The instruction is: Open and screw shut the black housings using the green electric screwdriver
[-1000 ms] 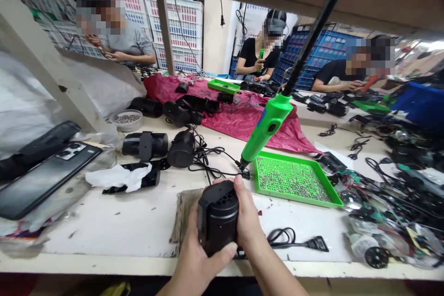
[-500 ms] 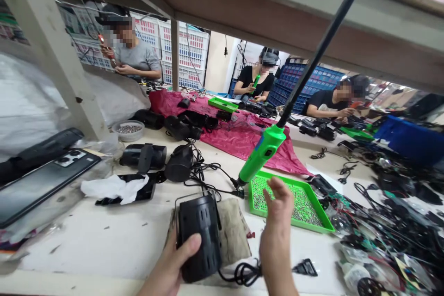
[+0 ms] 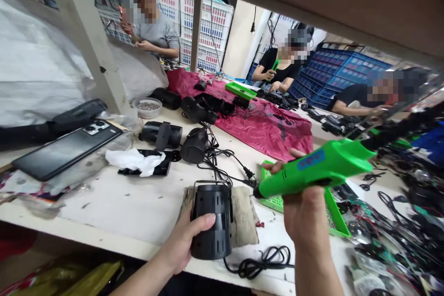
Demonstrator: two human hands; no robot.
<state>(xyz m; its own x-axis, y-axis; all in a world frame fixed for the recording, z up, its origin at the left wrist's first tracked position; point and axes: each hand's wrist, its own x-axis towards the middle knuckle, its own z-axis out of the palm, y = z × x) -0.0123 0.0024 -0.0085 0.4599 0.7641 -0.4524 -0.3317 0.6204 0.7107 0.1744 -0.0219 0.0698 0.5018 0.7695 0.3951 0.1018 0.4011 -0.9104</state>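
Note:
My left hand (image 3: 183, 240) grips a black cylindrical housing (image 3: 211, 231) with slots in its side and a bracket at its top end. The housing rests against a worn, greyish cloth pad (image 3: 244, 222), and a coiled black power cord (image 3: 256, 263) trails from its lower end. In my right hand (image 3: 307, 212) is a green electric screwdriver (image 3: 312, 169), fingers wrapped round its body. Its tip points left, above and to the right of the housing, apart from it. Beneath the screwdriver, partly hidden, lies a green tray (image 3: 342, 226) of small metal screws.
Further left lie a phone (image 3: 69, 148), white tissue (image 3: 137, 162), more black housings (image 3: 161, 134) and a tub of small metal parts (image 3: 147, 108). A pink sheet (image 3: 263, 129) covers the middle. Wires and parts (image 3: 391, 231) crowd the right. Several people work across the table.
My right hand, open beside the hanging screwdriver before, has closed round it and tilted it nearly level. My left hand still holds the housing. The view has shifted.

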